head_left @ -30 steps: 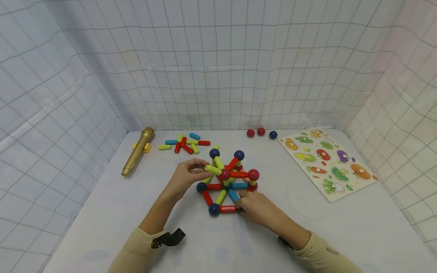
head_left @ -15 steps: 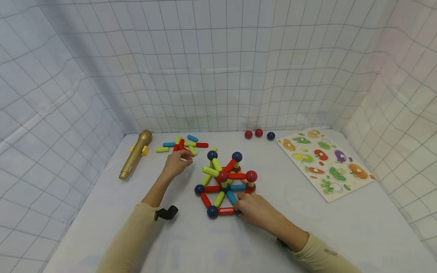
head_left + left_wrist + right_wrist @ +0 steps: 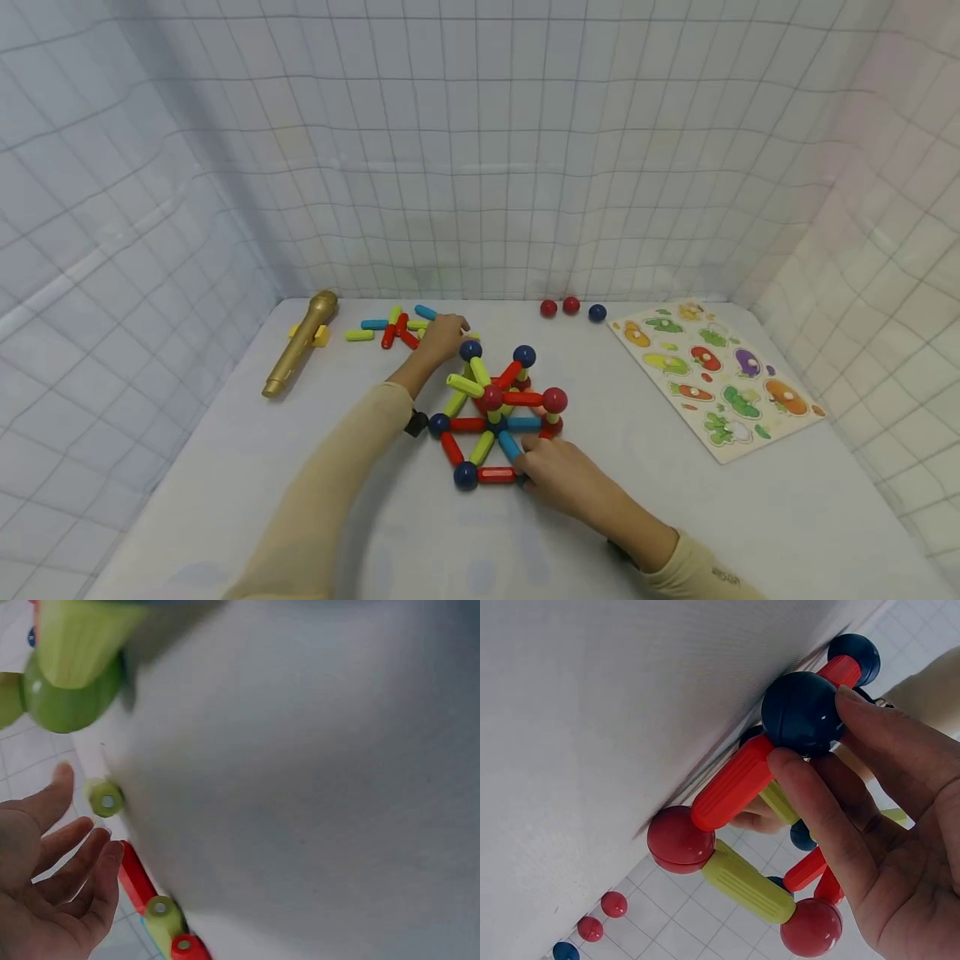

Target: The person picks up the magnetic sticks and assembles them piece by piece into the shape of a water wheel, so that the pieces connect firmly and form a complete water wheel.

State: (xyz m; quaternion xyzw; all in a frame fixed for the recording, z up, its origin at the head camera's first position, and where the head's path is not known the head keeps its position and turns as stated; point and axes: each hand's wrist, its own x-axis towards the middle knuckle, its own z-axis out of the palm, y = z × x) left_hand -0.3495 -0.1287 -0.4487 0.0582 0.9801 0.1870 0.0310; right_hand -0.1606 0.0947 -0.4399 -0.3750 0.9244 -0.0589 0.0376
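The right hand [image 3: 558,477] is pinching a dark blue ball [image 3: 802,712] on the colourful rod-and-ball structure [image 3: 497,404], partly hiding it. The left hand [image 3: 442,335], fingers spread, is hovering over scattered loose plastic rods [image 3: 390,325] that are pointing in various directions.

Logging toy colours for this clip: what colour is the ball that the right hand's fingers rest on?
Dark blue. The ball under the right hand shows best in the right wrist view.

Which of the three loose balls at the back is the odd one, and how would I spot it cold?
Go to the table's far edge, just left of the vegetable puzzle board. Three small balls sit there in a short row. The one you want is the dark blue ball, rightmost and nearest the board; the two red balls lie beside it.
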